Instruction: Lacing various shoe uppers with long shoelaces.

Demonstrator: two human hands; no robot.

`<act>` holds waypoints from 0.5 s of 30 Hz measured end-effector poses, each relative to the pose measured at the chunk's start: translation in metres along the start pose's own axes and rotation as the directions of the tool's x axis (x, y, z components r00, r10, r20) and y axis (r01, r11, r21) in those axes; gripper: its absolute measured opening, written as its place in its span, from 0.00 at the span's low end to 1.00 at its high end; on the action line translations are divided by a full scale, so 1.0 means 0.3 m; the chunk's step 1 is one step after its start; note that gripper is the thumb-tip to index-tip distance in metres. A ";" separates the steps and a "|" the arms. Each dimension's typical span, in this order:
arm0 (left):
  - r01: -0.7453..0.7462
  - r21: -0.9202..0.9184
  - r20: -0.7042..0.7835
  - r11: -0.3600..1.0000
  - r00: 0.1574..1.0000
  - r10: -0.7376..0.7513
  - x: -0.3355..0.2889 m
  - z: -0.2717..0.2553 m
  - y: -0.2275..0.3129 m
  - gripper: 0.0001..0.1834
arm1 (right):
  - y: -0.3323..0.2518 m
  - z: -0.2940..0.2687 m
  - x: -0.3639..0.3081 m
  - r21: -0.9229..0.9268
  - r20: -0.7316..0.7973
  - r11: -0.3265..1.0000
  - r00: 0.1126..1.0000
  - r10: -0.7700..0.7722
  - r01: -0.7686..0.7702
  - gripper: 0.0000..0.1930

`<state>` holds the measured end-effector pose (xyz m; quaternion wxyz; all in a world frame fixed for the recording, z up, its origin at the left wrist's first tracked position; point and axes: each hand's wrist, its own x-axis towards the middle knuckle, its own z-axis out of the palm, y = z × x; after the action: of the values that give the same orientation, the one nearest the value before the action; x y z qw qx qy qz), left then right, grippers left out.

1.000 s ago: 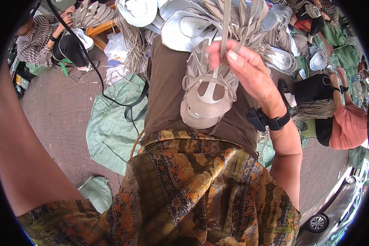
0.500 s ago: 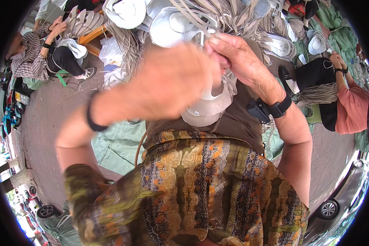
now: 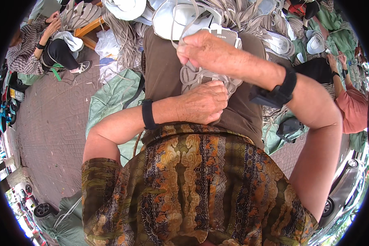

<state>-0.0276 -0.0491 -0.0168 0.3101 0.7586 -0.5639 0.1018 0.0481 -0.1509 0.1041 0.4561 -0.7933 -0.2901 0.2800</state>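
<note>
A grey-beige shoe upper lies across my lap, its white-edged tongue at the far end. My right hand reaches over it from the right, fingers pinched on a flat beige shoelace that loops up beyond the fingertips. Nearer to me, my left hand is closed over the near end of the upper, fingers curled at its right side. That hand covers much of the upper, and its fingertips are partly hidden. More lace crosses the upper between the two hands.
White and grey shoe uppers are heaped just ahead, with bundles of laces beside them. Two people sit nearby: one in a checked shirt at left, one in a pink top at right. Green sheeting lies on the paving.
My right hand has swung left across the upper with the lace. My left hand, blurred and higher before, has come down onto the near end of the upper.
</note>
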 end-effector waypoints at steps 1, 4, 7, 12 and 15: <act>-0.001 -0.003 -0.002 1.000 1.000 0.001 0.001 0.002 0.000 0.12 | -0.017 -0.015 0.009 -0.133 0.009 0.990 0.999 -0.040 0.041 0.12; 0.024 -0.006 0.039 1.000 0.999 -0.023 0.004 0.003 0.004 0.11 | -0.077 -0.098 -0.007 -0.184 -0.001 0.971 0.987 -0.159 0.156 0.16; 0.028 -0.002 0.083 1.000 0.996 -0.027 0.005 0.006 0.003 0.10 | -0.132 -0.134 -0.053 -0.296 0.040 0.842 0.886 -0.461 0.452 0.19; 0.074 -0.027 0.101 0.997 0.992 -0.071 0.001 0.001 0.005 0.10 | -0.206 -0.245 -0.066 -0.167 -0.088 0.946 0.952 -0.293 0.276 0.17; 0.090 -0.209 -0.018 0.974 0.995 -0.096 0.010 -0.028 0.010 0.08 | -0.165 -0.284 -0.067 -0.189 -0.134 0.949 0.951 -0.280 0.253 0.17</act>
<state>-0.0276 -0.0471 -0.0075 0.4001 0.7460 -0.5310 0.0381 0.0850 -0.1926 0.1881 0.4423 -0.8023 -0.3805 0.1258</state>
